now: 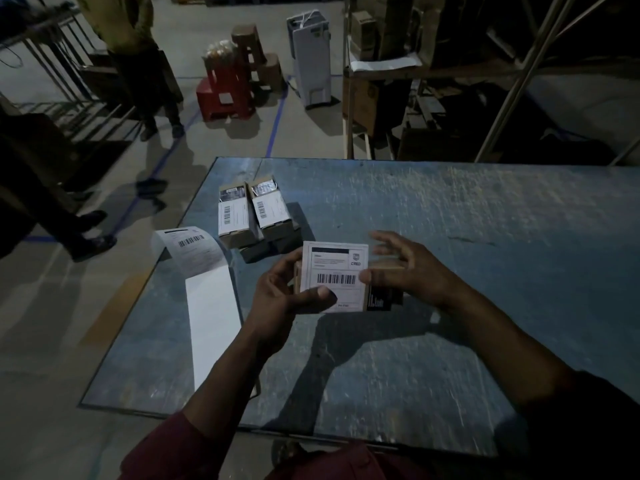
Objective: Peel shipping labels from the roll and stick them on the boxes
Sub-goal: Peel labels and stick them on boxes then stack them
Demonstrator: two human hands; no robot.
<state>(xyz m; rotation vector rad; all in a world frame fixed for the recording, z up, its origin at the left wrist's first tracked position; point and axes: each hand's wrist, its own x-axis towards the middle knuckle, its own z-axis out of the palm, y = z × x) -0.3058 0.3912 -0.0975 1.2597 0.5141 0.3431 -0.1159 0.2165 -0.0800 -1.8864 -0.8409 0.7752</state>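
A small brown box (384, 268) is held above the blue table (450, 220) in both hands. A white shipping label (334, 268) with a barcode lies on its top face. My left hand (280, 296) grips the box's left side, thumb pressing the label's lower edge. My right hand (405, 268) holds the right side, thumb on the label's right edge, fingers spread over the box. A strip of label backing (211, 313) with one unpeeled label (190, 244) curls over the table's left edge. Two labelled boxes (251, 213) lie side by side farther back.
A dark box (273, 244) sits under the two labelled ones. A person's legs (152, 84) stand on the floor beyond, left. A red stool (225, 91) with stacked boxes, a white appliance (310, 57) and metal shelving (415, 81) fill the back.
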